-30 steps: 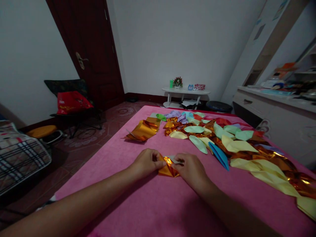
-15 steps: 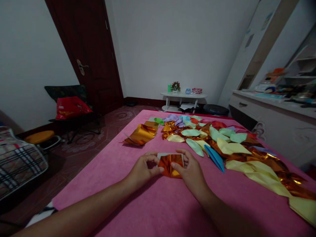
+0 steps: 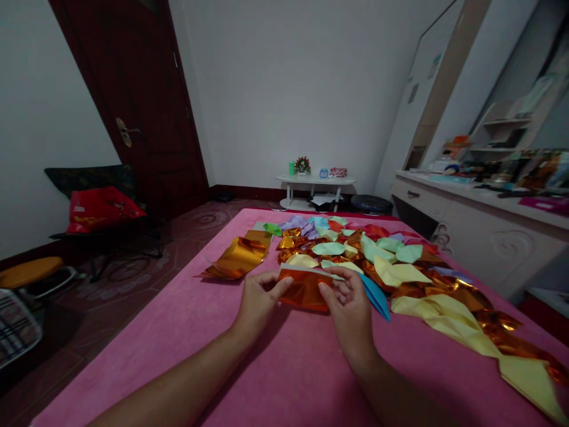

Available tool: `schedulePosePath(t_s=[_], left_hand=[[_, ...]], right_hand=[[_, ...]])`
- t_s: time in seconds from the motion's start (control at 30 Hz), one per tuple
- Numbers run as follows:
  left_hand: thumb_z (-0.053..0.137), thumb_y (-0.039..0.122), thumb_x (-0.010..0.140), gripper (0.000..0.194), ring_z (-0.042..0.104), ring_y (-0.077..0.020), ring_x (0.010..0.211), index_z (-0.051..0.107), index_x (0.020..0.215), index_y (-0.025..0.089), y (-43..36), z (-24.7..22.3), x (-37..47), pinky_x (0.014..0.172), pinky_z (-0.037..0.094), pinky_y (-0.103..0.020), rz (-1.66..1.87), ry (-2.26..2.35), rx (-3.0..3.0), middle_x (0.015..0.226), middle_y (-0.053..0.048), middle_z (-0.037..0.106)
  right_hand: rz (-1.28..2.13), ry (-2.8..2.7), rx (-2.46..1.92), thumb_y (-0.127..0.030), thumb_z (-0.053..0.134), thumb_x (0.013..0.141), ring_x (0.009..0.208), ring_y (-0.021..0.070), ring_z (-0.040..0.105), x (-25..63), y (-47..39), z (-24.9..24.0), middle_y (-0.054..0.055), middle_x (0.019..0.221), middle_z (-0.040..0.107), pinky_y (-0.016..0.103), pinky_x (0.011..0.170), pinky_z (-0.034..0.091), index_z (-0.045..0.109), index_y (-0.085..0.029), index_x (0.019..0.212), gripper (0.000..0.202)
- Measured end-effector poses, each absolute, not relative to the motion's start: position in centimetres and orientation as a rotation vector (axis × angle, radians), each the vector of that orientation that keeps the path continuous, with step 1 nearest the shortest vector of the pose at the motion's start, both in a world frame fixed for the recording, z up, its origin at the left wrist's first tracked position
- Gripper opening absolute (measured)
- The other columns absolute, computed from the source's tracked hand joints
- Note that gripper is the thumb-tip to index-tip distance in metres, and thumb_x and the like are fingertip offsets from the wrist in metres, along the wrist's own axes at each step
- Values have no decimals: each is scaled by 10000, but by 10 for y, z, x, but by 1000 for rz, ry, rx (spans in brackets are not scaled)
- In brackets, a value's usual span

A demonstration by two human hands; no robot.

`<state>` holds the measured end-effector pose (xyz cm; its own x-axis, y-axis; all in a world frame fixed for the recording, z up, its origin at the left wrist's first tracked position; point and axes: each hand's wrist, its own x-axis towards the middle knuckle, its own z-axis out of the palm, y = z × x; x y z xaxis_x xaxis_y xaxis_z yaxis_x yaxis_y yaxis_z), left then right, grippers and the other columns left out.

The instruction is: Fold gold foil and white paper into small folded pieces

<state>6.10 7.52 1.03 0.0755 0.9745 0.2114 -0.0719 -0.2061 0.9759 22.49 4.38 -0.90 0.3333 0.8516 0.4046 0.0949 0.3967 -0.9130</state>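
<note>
Between my two hands is a sheet of orange-gold foil paper (image 3: 306, 289), with a pale strip along its top edge. My left hand (image 3: 262, 296) pinches its left side, thumb in front and fingers behind. On the right side, my right hand (image 3: 351, 302) grips it between thumb and fingers. The paper is held just above the pink cloth (image 3: 284, 367). Beyond my left hand lies a stack of gold foil sheets (image 3: 237, 256). A blue folded paper (image 3: 374, 296) rests just past my right hand.
Folded papers in yellow (image 3: 448, 317), pale green (image 3: 329, 248), purple and gold foil spread over the right and far side of the cloth. A white table (image 3: 315, 181) stands by the far wall, a cluttered dresser (image 3: 480, 207) at the right, a red bag (image 3: 104, 209) at the left.
The foil paper has been raised slightly and now shows a wide, smooth face instead of a creased centre. Both hands still hold it. The view has shifted to the right.
</note>
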Motion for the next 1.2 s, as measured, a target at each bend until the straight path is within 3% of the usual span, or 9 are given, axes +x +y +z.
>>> schedulePosePath(t_s=[0.3,0.47,0.77,1.07,1.2], left_hand=[[708,328,746,185,619,-166,675,757,739,149,69,0,57,639,481,-249,1315,1044,1377,733,-43,724],[633,383,816,262,621,-183,761,757,799,152,66,1,55,698,487,-263,1340,1008,1368,782,-44,714],[696,324,765,167,624,-185,823,759,807,175,68,-3,49,765,490,-273,1399,1057,1375,871,-49,721],[684,316,775,194,591,-161,730,731,675,156,68,1,45,701,466,-258,1405,1082,1418,749,-39,693],[711,262,740,191,606,-157,740,688,582,157,70,-1,45,716,467,-252,1432,1061,1430,752,-37,692]], right_hand=[[705,-1167,-1027,-343,620,838,846,197,621,222,41,-1,59,905,650,300,713,543,647,-193,864,155],[688,-1218,-1044,-353,595,853,786,181,564,226,42,0,34,810,613,274,709,486,641,-188,684,241],[797,-1251,-1056,-339,604,841,791,198,569,229,42,-7,27,751,592,292,719,485,627,-195,661,232],[842,-1151,-1075,-375,676,784,834,208,604,232,45,-12,55,881,671,319,752,500,702,-182,719,205],[830,-1062,-1104,-377,731,721,716,177,583,232,45,-11,34,749,648,289,659,494,703,-174,682,208]])
